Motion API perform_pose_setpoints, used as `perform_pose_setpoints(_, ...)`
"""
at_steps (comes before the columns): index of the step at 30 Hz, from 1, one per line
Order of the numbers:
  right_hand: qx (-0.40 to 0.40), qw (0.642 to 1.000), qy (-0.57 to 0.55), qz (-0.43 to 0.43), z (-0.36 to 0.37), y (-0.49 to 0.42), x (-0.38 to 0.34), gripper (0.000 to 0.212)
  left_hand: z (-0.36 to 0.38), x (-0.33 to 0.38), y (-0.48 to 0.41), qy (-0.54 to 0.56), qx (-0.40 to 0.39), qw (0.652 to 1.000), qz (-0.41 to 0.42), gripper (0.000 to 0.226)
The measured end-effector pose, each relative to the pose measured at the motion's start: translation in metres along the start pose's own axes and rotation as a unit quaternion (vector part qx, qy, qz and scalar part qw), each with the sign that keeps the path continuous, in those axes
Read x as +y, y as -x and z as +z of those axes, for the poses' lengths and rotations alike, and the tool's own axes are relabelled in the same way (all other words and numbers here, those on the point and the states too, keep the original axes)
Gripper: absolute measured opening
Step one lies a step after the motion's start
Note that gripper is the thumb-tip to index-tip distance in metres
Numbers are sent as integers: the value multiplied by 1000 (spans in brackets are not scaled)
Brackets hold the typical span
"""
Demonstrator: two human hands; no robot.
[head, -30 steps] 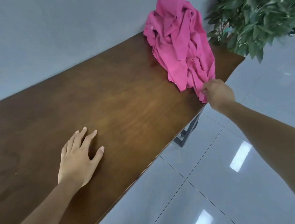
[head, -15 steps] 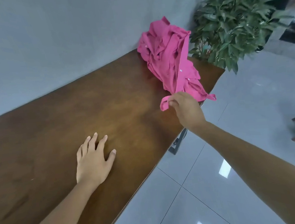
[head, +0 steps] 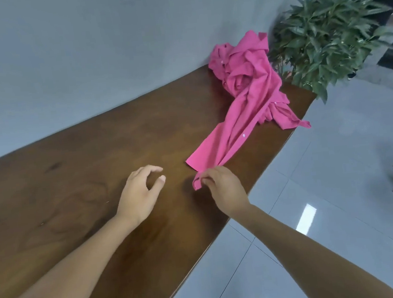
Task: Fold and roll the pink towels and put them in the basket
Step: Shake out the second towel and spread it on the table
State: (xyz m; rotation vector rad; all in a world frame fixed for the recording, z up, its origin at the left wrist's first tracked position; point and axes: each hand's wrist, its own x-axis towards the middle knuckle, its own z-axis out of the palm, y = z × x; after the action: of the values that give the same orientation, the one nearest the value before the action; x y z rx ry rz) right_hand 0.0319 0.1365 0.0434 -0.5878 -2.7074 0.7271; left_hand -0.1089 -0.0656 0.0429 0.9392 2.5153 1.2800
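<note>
While your right hand (head: 224, 187) pinches a pink towel (head: 226, 140) free of the pile (head: 243, 75), your empty, half-curled left hand (head: 138, 194) likely needs its other corner.

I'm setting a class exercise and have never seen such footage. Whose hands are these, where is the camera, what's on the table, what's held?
No machine here: a person wears a camera on the head, looking down along both arms. The right hand pinches a corner of a pink towel, stretched out from a crumpled pink pile on the brown table. The left hand is held over the wood, fingers loosely curved, holding nothing. A leafy plant stands past the table's end. No basket shows.
</note>
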Motion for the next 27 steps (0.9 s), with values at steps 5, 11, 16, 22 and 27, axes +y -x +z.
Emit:
perform_pose_setpoints(5, -31, 999, -12, -32, 30, 22, -37, 21, -38, -11, 14, -29, 4, 999, 32, 17)
perform_pose_setpoints(11, -49, 996, 16, -69, 13, 25, -20, 35, -46, -5, 21, -83, -20, 995, 58, 15)
perform_pose_setpoints(16, -36, 993, 85, -74, -25, 11, 27, 38, -14, 23, 12, -126, -25, 988, 85, 19)
perform_pose_setpoints(22, -1, 987, 142, -72, -77, -20, 88, 37, 58, 64, -15, -178, -39, 979, 91, 29)
perform_pose_setpoints(27, 11, 980, 172, -96, -112, -51, 140, 39, 119, 103, -44, -201, -48, 977, 53, 34)
